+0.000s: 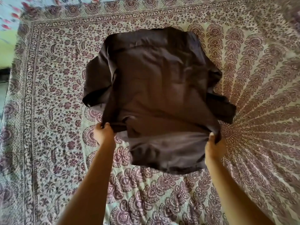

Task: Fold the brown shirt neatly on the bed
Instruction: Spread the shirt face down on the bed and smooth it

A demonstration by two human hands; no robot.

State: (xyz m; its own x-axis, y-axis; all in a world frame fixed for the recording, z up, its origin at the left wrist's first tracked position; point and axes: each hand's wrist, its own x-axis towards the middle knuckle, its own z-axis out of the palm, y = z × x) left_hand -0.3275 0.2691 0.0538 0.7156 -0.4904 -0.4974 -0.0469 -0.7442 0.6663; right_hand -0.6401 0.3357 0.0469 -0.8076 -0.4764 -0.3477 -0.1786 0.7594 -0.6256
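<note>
Head view, single frame, some blur

Left hand: fingers curled, pinching the left edge of the brown shirt. Fabric bunches into a small peak at the grip. Forearm bare, reaching in from the lower edge of the frame.

Right hand: fingers curled round the shirt's right edge, cloth gathered at the fingertips. Forearm bare as well.

Shirt position: it spans the gap between the two hands and extends away from them, beyond the knuckles, across the patterned bedspread. The collar end lies farthest from the hands. The hem portion lies on the wrist side of both grips, between the forearms, with creases running across it. Folds radiate from each grip.

Left sleeve: short, spread out beyond the left hand and slightly outward of it, cuff end nearest the hand.

Right sleeve: beyond the right hand and outward of it, crumpled and partly folded on itself.

Cannot tell whether the portion near the hands is lifted off the bedspread or rests on it.

Bedspread: pale ground, maroon paisley and floral print, with a bordered band outward of the left hand. Far beyond the left hand, past the border, lies a light blue cloth with red flowers
</note>
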